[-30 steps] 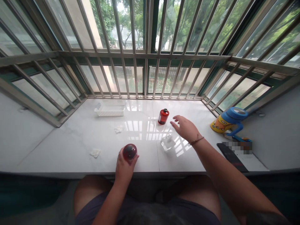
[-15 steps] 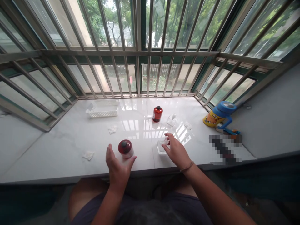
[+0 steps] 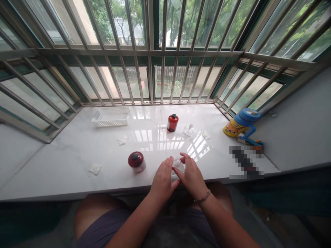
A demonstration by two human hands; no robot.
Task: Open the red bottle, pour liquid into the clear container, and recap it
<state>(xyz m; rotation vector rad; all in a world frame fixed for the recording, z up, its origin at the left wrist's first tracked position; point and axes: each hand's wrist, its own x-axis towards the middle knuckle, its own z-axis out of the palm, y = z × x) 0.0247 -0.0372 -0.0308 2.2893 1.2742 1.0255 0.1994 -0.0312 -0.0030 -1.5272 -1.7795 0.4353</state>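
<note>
Left hand (image 3: 162,177) and right hand (image 3: 191,175) meet at the sill's (image 3: 64,162) near edge, both pinching a small clear plastic packet (image 3: 178,165); a round red jar (image 3: 136,161) stands just left

Both hands, left hand (image 3: 162,177) and right hand (image 3: 191,176), close together around a small clear container (image 3: 178,166) at the near edge of the white sill (image 3: 77,151) (contents not discernible), a red-capped jar (image 3: 136,161) just left, a red bottle (image 3: 172,123) farther back.

Dark purple shorts, thin wrist bracelet (image 3: 202,198)
</note>
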